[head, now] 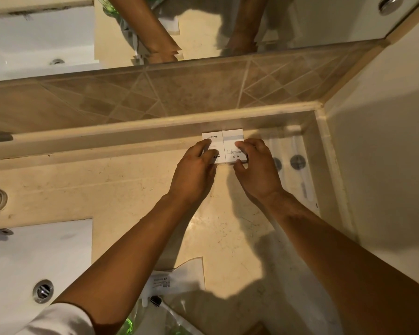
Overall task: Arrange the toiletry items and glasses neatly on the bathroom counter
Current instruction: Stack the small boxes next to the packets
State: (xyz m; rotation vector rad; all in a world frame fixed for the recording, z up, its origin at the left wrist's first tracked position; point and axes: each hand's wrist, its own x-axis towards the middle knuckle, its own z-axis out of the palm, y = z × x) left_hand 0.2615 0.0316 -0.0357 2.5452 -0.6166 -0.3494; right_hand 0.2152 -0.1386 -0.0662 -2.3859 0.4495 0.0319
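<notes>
White cardboard catches our eye first: two small boxes stand side by side, touching, against the raised ledge at the back of the beige marble tabletop [107,189]. Our left hand [194,172] grips the left box [214,146], fingers curled over its top and outer side; the printed letters on it read upside down from where we stand. Our right hand [255,170] pinches the right box [232,146], with the fingers on its upper face and the thumb at its near edge. Both boxes lie flat on the tabletop, their far ends at the ledge.

Just to the right of our right hand, clear plastic-wrapped packets [293,163] lie in the corner of the tabletop, with two dark round shapes showing through the wrap. Near the bottom, between our forearms, a clear bag with a white label [177,279] lies on the tabletop, and a dark-bristled toothbrush head [155,301] shows just beneath it. A white sink [34,257] with a metal drain [42,291] sits at the lower left. Above the tiled backsplash [155,93], a mirror [203,25] reflects our forearms.
</notes>
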